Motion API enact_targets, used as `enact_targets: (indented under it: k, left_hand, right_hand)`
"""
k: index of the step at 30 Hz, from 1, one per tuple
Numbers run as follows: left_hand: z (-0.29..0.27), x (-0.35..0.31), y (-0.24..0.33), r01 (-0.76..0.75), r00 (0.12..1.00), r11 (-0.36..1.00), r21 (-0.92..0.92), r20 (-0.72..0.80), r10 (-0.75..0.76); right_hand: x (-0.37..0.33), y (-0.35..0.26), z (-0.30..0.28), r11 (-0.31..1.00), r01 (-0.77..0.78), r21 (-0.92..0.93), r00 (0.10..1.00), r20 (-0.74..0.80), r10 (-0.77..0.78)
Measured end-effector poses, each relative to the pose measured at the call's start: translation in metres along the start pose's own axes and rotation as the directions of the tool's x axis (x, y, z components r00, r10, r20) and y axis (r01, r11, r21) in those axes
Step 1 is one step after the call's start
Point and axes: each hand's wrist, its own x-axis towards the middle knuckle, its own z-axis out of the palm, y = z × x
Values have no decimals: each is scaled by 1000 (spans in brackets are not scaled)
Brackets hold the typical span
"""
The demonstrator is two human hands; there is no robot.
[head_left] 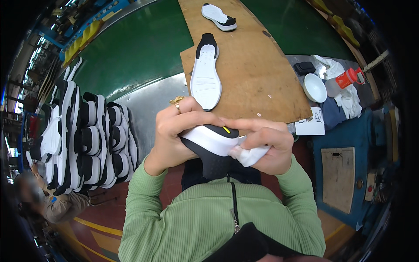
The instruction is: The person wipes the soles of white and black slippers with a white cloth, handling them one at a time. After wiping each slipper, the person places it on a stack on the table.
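Between my two hands, close to my chest, is a black and white shoe sole [208, 140] with a small yellow mark on its black part. My left hand [174, 129] is wrapped round its left side, a gold ring on one finger. Pinched in my right hand [273, 146] is a white cloth [251, 156], pressed against the sole's white sidewall at its right end. Just beyond my hands, a second sole [206, 78] lies on the brown board [248, 70], white inside up. Farther off on the same board rests a third sole [218, 16].
To the left stands a tall stack of soles [91, 139] beside a metal surface [152, 102]. On the right are a white bowl [315, 87], a red-capped bottle [345, 82], cloths [349, 101] and a black case [304, 67]. A person [65, 207] is at the lower left.
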Motion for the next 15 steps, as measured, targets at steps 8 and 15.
enact_targets:
  k: [8,15]
  left_hand:
    - [-3,2,2,3,1000,1000,26,-4,-3]
    - [2,2,3,-86,996,984,157,43,81]
  right_hand:
    - [3,0,0,1000,12,8,1000,9,-12]
    - [4,-3,4,990,-34,-140,999,8,35]
